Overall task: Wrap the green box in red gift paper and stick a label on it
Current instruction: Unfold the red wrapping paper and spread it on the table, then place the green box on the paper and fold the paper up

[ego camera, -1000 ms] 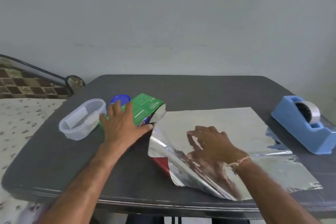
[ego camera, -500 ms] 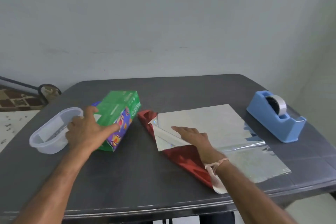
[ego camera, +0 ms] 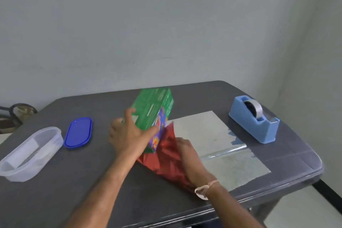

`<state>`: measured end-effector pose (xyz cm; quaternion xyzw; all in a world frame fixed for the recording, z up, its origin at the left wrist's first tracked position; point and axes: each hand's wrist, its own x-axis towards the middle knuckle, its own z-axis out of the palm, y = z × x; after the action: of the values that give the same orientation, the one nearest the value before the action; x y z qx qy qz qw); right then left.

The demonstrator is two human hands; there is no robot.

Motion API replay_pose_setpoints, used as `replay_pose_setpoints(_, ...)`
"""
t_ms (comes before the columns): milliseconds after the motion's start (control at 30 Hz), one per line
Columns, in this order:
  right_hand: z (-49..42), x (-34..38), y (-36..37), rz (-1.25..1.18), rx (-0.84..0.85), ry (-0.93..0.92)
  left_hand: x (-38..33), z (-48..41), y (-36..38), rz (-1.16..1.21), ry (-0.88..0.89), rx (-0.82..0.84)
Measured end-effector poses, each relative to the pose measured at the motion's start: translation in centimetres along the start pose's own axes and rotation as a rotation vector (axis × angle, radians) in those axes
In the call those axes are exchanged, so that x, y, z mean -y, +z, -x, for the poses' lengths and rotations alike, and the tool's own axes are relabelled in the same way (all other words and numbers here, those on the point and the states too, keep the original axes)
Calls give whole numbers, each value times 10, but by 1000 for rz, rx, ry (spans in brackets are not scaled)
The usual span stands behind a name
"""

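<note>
Gripping the near end of the green box (ego camera: 153,109), the fingers (ego camera: 129,114) and thumb of the left hand (ego camera: 127,135) curl round it and hold it tilted, lower corner by the red flap; just right of them the fingers (ego camera: 180,141) of the right hand (ego camera: 188,155) lie close together, pressing the turned-over red corner of the gift paper (ego camera: 212,135) onto the worktop (ego camera: 92,181); beyond, the sheet lies silver side up; further right stands a blue tape dispenser (ego camera: 253,124); left of the gripping fingers lie a blue lid (ego camera: 78,132) and a clear tub (ego camera: 31,152).
</note>
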<state>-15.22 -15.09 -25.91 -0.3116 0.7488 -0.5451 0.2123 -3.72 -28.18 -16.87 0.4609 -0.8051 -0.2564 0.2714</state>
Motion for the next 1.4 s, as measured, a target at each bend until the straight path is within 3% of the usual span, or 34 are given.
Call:
replay_pose_setpoints(67,-2,-2,-11,-74,-119,60,16,5,13,-77,-27,-2)
replay_pose_setpoints(233,0,11,-50,-541,-42,194,23,17,28,-258,2,23)
replay_pose_setpoints(500,-6,25,-61,-441,95,325,-15,36,48,-385,156,73)
replay_pose_setpoints(600,-10,24,-65,-412,113,304,-17,39,51,-252,162,123)
replay_pose_setpoints(733,-13,21,-65,-370,78,298,0,26,43,368,50,172)
replay_pose_setpoints(833,-16,24,-64,-343,49,264,28,11,49,521,7,291)
replay_pose_setpoints(1000,-15,34,-63,-119,49,153,49,7,54,514,21,436)
replay_pose_setpoints(1133,-26,43,-59,539,-80,-19,59,3,59,387,-51,419)
replay_pose_setpoints(1400,-60,77,2,881,218,-64,82,-7,71,381,-1,390)
